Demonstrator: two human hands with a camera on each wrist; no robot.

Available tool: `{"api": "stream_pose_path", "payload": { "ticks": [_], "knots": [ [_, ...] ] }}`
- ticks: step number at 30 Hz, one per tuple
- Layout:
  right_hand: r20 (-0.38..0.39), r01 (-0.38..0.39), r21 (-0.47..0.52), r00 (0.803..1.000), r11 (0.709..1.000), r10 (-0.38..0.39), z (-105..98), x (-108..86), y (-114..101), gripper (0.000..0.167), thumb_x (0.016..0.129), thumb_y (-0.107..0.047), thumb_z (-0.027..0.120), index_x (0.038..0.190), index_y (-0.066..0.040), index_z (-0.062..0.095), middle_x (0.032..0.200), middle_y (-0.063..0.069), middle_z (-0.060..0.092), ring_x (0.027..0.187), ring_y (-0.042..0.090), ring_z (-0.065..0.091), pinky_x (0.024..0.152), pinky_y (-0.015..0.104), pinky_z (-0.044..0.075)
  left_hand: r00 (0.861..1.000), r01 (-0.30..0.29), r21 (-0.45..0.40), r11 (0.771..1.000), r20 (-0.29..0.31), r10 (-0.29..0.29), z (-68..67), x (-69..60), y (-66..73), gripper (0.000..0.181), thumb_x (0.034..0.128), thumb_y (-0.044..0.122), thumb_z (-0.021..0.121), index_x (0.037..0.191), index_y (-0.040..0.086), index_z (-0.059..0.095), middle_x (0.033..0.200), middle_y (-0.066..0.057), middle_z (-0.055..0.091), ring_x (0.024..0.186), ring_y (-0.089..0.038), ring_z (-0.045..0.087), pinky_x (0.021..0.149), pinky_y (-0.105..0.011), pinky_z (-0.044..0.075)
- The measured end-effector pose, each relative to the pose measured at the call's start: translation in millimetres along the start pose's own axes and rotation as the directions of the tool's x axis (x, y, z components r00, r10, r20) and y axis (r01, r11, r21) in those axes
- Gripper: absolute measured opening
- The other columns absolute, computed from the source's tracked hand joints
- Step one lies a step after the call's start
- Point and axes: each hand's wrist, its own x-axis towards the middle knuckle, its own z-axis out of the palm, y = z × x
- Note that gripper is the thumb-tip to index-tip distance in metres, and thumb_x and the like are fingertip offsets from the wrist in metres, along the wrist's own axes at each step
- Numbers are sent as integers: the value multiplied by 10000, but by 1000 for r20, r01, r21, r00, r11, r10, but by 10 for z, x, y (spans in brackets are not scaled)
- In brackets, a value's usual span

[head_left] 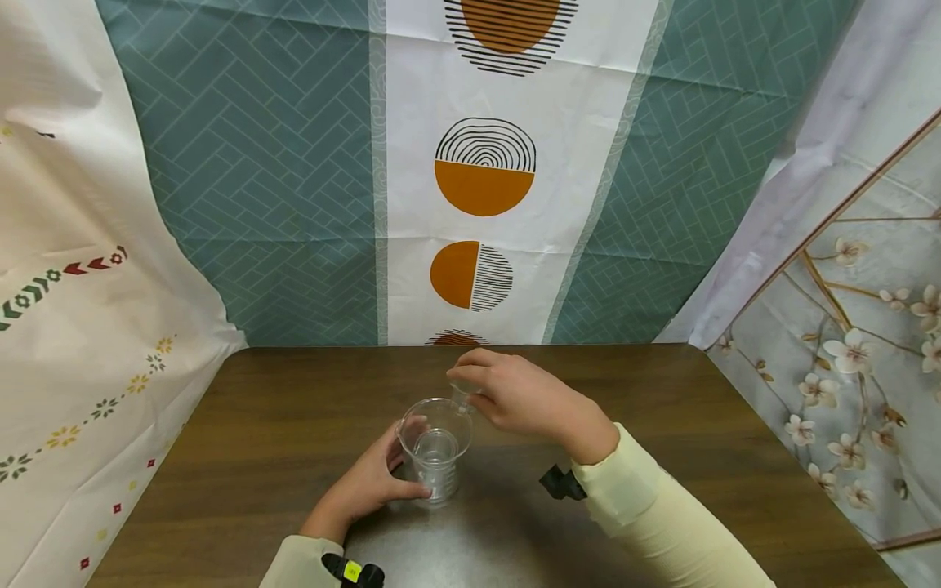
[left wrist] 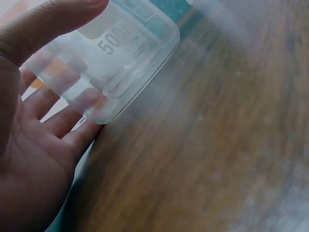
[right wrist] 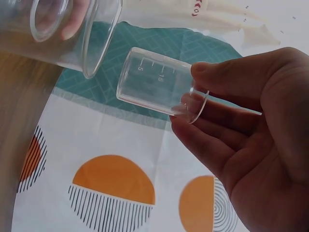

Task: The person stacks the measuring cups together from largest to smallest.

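Note:
My left hand grips a large clear beaker low on its side, thumb in front and fingers behind. The left wrist view shows a "500" mark on this large beaker. Inside it sits a smaller beaker, whose rim also shows in the right wrist view. My right hand pinches a small clear beaker by its rim, thumb on one side and fingers on the other. This small beaker, with white graduation marks, is held apart from the large beaker's rim, close beside and above it.
A dark wooden table lies under the hands. Behind it hangs a green and white patterned cloth with orange circles. Pale cloths close in the left and right sides.

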Motion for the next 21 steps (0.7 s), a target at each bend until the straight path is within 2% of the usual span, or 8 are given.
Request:
{"api": "stream_pose_path", "payload": {
  "ticks": [5, 11, 21],
  "knots": [
    [10, -7, 14, 1000, 1000, 7, 28, 6, -30, 354, 887, -105, 682, 1238, -101, 640, 1207, 22, 612, 998, 141, 639, 883, 282, 531, 1000, -3, 7, 1000, 2, 3, -1, -7, 6, 935, 662, 208, 896, 1426, 266, 359, 1483, -73, 427, 1403, -286, 382, 1097, -243, 325],
    [18, 11, 29, 1000, 1000, -11, 73, 28, -54, 356, 892, -110, 675, 1245, -99, 634, 1215, 27, 608, 947, 130, 640, 849, 275, 539, 1000, -6, -4, 1000, 3, 6, -2, -6, 8, 937, 660, 198, 896, 1428, 255, 362, 1482, -80, 425, 1403, -279, 379, 1041, -122, 316],
    [46, 20, 34, 999, 999, -21, 134, 51, -86, 357, 897, -120, 677, 1249, -89, 630, 1218, 46, 608, 933, 135, 642, 839, 266, 541, 1000, -3, -13, 1000, 5, 3, -4, -13, 20, 937, 664, 192, 893, 1433, 250, 362, 1498, -95, 409, 1410, -294, 364, 1004, -72, 310]
  ]
}}
